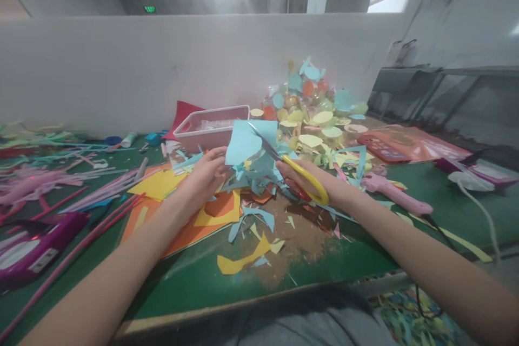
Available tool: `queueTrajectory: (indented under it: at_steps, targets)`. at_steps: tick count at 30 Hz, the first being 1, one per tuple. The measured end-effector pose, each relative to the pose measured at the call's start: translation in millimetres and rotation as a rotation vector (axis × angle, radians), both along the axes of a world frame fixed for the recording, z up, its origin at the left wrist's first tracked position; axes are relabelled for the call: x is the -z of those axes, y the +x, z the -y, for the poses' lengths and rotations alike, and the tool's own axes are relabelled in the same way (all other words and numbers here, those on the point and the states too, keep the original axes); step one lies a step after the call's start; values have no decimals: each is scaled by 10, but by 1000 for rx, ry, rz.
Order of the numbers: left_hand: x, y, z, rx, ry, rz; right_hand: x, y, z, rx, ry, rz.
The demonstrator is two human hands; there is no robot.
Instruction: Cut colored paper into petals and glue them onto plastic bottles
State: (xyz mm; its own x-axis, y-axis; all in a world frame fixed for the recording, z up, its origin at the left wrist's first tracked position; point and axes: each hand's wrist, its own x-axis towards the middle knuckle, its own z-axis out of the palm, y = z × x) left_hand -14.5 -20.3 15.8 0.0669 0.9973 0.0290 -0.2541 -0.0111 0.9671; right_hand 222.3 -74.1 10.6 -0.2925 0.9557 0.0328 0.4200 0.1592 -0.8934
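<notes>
Above the littered green worktop [357,265], the left hand [205,175] pinches the light blue paper [243,143] at its lower left edge, while the right hand [312,181] has its grip closed through the yellow-handled scissors [302,173], blades touching the paper's right side.

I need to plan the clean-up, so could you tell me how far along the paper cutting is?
Done: blue scraps and a heap of round cut-outs lie on the table. In hand: the left hand holds a blue sheet, the right hand yellow scissors against it. Left: that sheet looks largely whole.
</notes>
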Motion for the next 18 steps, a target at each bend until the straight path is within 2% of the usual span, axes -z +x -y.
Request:
queueTrajectory:
  at_steps: [18]
  targets:
    - [7,-4,-6,-17,2,-22,20,23,-8,-25,47,21]
